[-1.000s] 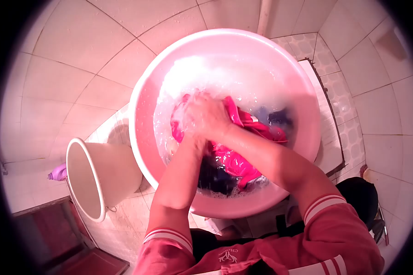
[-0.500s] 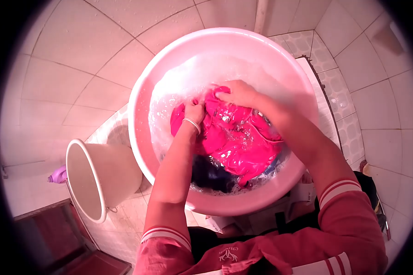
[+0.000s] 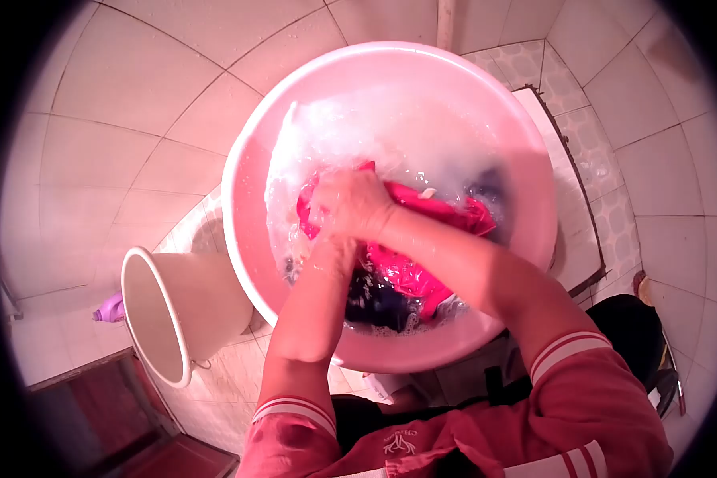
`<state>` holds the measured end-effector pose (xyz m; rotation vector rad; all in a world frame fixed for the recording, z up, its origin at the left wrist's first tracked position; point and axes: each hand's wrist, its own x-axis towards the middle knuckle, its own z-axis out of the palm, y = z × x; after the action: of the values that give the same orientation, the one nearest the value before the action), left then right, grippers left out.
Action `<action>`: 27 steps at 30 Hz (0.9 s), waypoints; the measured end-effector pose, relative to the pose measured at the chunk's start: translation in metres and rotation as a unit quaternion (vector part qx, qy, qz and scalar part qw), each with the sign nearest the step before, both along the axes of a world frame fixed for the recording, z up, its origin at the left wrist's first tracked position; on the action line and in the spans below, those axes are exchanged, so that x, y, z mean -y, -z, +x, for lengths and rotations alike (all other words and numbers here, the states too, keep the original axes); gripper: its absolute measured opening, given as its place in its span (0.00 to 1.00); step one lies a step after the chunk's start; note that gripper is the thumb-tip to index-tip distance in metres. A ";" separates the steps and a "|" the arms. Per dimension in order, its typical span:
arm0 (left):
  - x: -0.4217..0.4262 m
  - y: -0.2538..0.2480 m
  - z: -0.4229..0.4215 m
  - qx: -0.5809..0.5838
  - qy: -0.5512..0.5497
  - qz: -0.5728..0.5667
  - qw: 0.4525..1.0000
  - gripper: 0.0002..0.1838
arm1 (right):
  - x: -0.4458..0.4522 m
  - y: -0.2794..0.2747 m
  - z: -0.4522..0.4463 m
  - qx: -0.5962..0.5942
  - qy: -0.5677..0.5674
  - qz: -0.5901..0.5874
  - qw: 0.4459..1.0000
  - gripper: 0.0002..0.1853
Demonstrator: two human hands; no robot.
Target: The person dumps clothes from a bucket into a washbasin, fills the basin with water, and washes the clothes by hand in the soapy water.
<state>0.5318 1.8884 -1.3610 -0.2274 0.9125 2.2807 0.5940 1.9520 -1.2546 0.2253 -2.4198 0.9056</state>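
A wet, bright pink garment (image 3: 410, 271) lies bunched in soapy water inside a large pink basin (image 3: 422, 354). My right hand (image 3: 362, 203) is closed on a fold of it at the basin's left-centre, slightly blurred. Pressed close against it, my left hand (image 3: 331, 233) is closed on the same cloth, its fingers mostly covered by the right hand. Dark blue cloth (image 3: 378, 307) shows under the pink one near my left forearm. Another dark patch of cloth (image 3: 487, 187) sits in the water at the right.
A cream bucket (image 3: 207, 299) lies on its side left of the basin, its mouth facing left. Behind it is a purple bottle (image 3: 110, 307). Tiled walls (image 3: 163, 88) surround the basin, and a white slab (image 3: 570, 207) with a dark edge lies to its right.
My right hand has moved left and down to meet my left hand, bringing pink cloth with it. The garment is more bunched, and dark cloth now shows at the right.
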 end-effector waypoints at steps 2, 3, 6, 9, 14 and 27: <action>-0.003 0.003 0.002 0.044 -0.041 0.084 0.995 0.17 | -0.024 -0.004 -0.021 0.070 0.042 -0.045 0.996 0.08; -0.004 -0.001 0.001 0.058 -0.055 0.112 0.991 0.16 | -0.037 0.001 -0.032 0.059 0.075 -0.060 0.994 0.08; -0.011 -0.086 -0.005 0.029 0.165 -0.071 0.983 0.16 | -0.104 0.034 -0.056 0.081 0.195 -0.095 0.973 0.12; -0.015 -0.098 -0.038 -0.154 -0.020 -0.136 0.979 0.12 | -0.157 0.051 -0.042 0.102 0.364 -0.146 0.914 0.17; 0.028 -0.027 -0.029 -0.590 0.028 -0.516 0.621 0.11 | -0.110 0.054 -0.013 0.322 0.066 0.030 0.944 0.18; -0.036 -0.033 -0.014 0.037 0.040 -0.016 0.998 0.26 | -0.024 0.007 -0.022 0.102 0.066 -0.025 0.992 0.15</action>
<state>0.5177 1.9249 -1.3281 -0.2824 0.9034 2.1703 0.5721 1.9756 -1.2615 -0.0480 -2.5583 0.9691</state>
